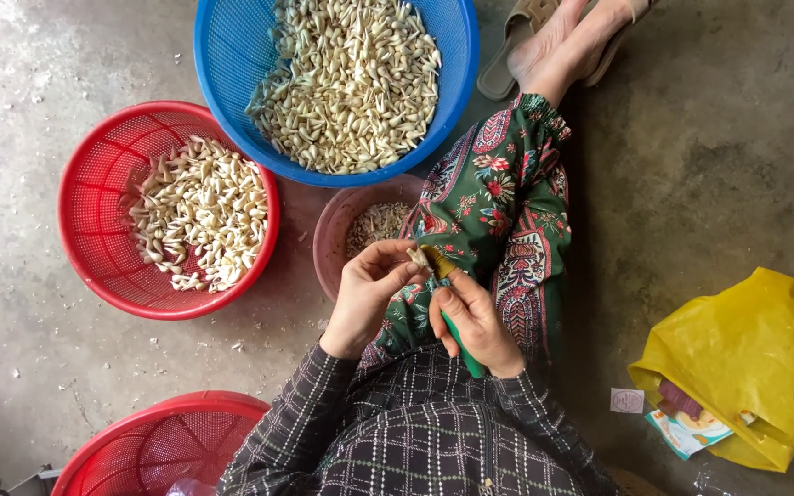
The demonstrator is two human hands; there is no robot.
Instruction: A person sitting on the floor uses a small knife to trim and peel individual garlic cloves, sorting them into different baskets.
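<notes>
Left hand [365,294] pinching a garlic clove [418,258] over the lap; right hand [475,317] closed on a green-handled knife [457,331], blade at the clove. Blue basket [232,55] and red basket [94,230] filled with pale cloves; pink bowl [333,230] holding peelings.

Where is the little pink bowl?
In the head view, the pink bowl sits on the floor just left of the person's patterned trouser leg, below the blue basket and right of the red basket, above the left hand.

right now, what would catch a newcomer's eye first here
Probably the blue basket at top centre, heaped with pale cloves, and the red basket to its left holding a thinner layer. Below them, the left hand pinches a clove while the right hand grips a green-handled knife. A yellow bag lies at right.
</notes>
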